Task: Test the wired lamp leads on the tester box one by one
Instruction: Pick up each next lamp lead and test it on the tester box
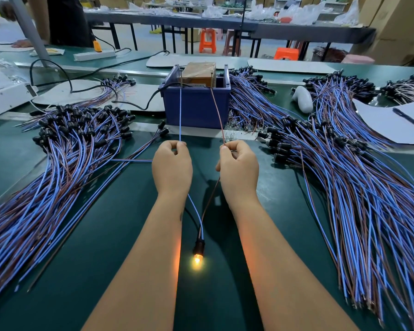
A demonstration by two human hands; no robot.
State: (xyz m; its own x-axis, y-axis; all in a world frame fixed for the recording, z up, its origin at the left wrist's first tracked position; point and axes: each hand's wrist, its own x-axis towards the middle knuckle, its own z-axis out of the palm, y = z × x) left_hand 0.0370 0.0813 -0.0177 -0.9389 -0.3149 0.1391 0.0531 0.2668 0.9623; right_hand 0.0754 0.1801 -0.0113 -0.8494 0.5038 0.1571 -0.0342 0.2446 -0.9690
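The tester box (pixel 196 108) is a blue bin with a taped brown block inside and two upright metal pins at its top. My left hand (pixel 172 167) pinches the blue lead (pixel 180 111), which runs up to the left pin. My right hand (pixel 239 169) pinches the brown lead (pixel 217 111), which reaches the right pin. Both leads trail back between my forearms to a small black lamp holder (pixel 198 246). Its bulb (pixel 197 261) glows orange on the green mat.
Large piles of blue-and-brown wired lamps lie to the left (pixel 65 149) and right (pixel 344 163) of me. A black cable (pixel 139 105) runs into the box. White paper with a pen (pixel 409 119) sits far right. A person stands at the back left.
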